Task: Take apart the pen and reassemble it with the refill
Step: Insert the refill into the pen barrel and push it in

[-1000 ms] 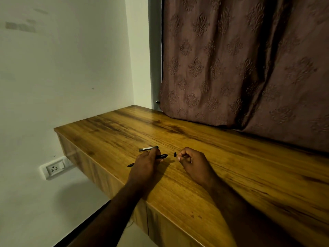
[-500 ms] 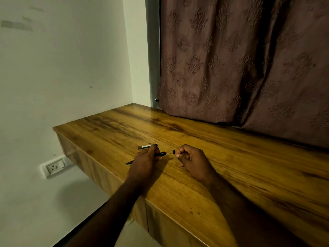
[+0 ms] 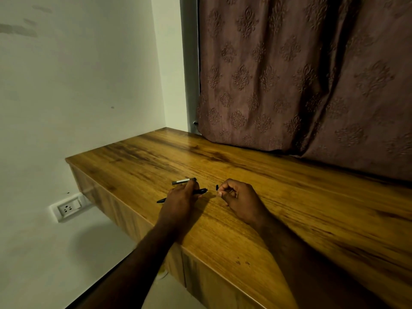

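Note:
My left hand (image 3: 181,198) grips a black pen barrel (image 3: 199,191) that lies slanted on the wooden desk (image 3: 289,197), its thin tip (image 3: 161,200) sticking out to the left. Just beyond the fingers lies a second pen part (image 3: 181,181), grey with a dark end. My right hand (image 3: 239,198) rests on the desk with curled fingers, pinching a small black piece (image 3: 217,187) that pokes out toward the barrel's open end. A small gap separates that piece from the barrel.
The desk's front edge (image 3: 138,219) runs diagonally under my left wrist. A white wall with a socket (image 3: 68,207) stands to the left. A brown patterned curtain (image 3: 301,74) hangs down onto the desk's back.
Both hands hold nearly the same pose. The view has shifted slightly; the small black piece stays close to the barrel's end.

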